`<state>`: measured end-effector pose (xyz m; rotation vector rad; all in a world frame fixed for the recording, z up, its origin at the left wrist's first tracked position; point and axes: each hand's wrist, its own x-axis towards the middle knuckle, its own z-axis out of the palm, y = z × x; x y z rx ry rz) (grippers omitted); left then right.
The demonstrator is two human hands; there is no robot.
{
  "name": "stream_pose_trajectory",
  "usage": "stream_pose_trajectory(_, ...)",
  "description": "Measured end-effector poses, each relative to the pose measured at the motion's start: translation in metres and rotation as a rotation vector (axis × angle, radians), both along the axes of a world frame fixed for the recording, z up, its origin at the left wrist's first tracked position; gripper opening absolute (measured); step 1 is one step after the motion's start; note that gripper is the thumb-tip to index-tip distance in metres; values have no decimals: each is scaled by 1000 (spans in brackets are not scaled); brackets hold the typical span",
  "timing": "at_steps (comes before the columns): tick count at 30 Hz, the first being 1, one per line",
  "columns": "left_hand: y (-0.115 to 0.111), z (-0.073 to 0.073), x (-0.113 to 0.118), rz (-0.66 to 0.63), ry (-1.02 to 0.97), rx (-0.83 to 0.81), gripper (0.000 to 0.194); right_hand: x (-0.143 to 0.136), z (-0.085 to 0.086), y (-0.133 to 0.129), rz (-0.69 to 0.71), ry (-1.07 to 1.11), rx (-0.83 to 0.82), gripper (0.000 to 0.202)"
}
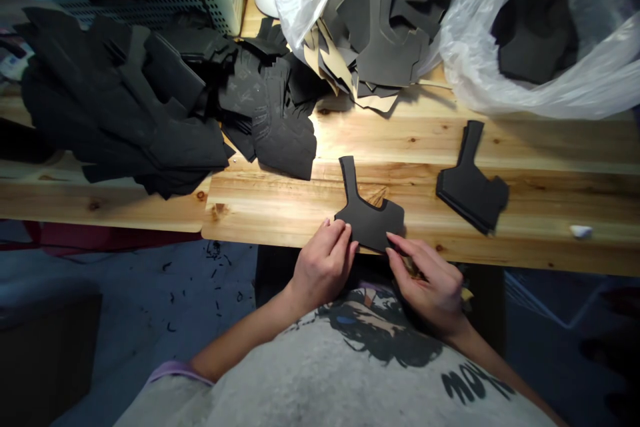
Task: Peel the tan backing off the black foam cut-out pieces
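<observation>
A flat black cut-out piece (370, 217) with a narrow upright strip lies at the front edge of the wooden table. My left hand (325, 259) pinches its lower left corner between thumb and fingers. At its lower right corner, my right hand (431, 280) grips the edge with thumb and forefinger. To the right rests a small stack of black pieces (473, 190) of a similar shape, apart from both hands. The underside of the held piece is hidden.
Dark embossed pieces (280, 120) and a large heap of black pieces (125, 107) cover the left. Behind stand a pale green basket (227, 3) and loose cut pieces (387, 53) beside a clear plastic bag (470, 47). A small white object (581, 231) lies far right.
</observation>
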<state>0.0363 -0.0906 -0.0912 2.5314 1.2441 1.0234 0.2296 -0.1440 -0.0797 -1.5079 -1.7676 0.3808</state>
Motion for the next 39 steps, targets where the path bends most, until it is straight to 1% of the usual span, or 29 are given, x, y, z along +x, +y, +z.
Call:
stream_pose_trajectory(5,2,6,0,-18,161,-14,24,0,0,1,1,-9,29,39)
stream_pose_trajectory(9,-1,16,-1,64,313,-13,27,-1,1,2,4,-13,24,37)
stream_pose_trajectory(11,-3,20,-3,67,374,-29,36,-1,1,3,9,-14,28,37)
stream_pose_trajectory(14,-6,24,-5,-2,400,-77,56,-1,2,3,11,-14,33,36)
stream_pose_trajectory(15,-6,24,-5,-16,389,-87,58,-1,2,3,10,-14,32,36)
stream_pose_trajectory(17,-6,22,-4,-41,342,-87,55,-1,2,3,13,-18,28,35)
stream_pose_trajectory(19,-5,16,-1,-96,309,-84,54,0,2,2,16,-22,24,35)
stream_pose_trajectory(21,-5,9,3,-147,320,-82,58,0,2,2,22,-25,24,35)
stream_pose_trajectory(24,-9,0,7,-148,369,-89,63,0,2,3,34,-25,20,35)
stream_pose_trajectory(26,-10,-2,9,-135,394,-95,63,0,3,3,36,-25,14,36)
stream_pose_trajectory(30,-7,1,10,-129,393,-118,66,0,4,4,39,-28,13,37)
stream_pose_trajectory(34,1,5,16,-86,399,-153,73,1,3,4,45,-25,16,38)
stream_pose_trajectory(37,14,5,23,-68,436,-189,74,2,0,3,46,-8,12,40)
stream_pose_trajectory(39,29,4,27,-64,458,-212,72,2,-1,3,43,-5,8,40)
